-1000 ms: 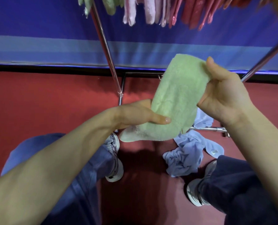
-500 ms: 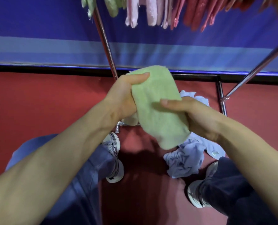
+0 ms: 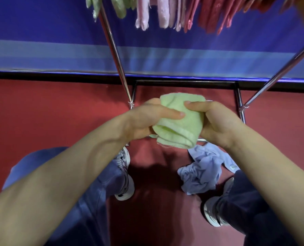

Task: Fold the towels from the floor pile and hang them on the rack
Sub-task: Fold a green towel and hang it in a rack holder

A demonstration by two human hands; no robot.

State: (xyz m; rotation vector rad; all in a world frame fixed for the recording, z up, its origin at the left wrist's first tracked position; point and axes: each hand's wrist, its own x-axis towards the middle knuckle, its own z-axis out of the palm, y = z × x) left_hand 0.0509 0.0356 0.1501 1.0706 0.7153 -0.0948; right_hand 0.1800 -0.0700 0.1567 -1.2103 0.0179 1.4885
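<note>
A light green towel [image 3: 181, 125] is folded into a small thick bundle and held in front of me at mid-frame. My left hand [image 3: 147, 119] grips its left side with the thumb laid across the top. My right hand [image 3: 217, 121] grips its right side, thumb on top as well. A crumpled pale blue towel [image 3: 202, 171] lies on the red floor between my feet. The metal rack [image 3: 115, 55] rises ahead, with green, pink and red towels [image 3: 165, 13] hanging from its top bar.
The rack's base frame [image 3: 183, 82] sits on the red carpet [image 3: 50, 112] against a blue wall [image 3: 41, 32]. A second slanted pole [image 3: 281, 71] stands at the right. My two shoes [image 3: 125, 174] flank the blue towel.
The long green towel was folded over on itself into a compact bundle. Both hands came together and now hold it from either side, lower and closer to centre.
</note>
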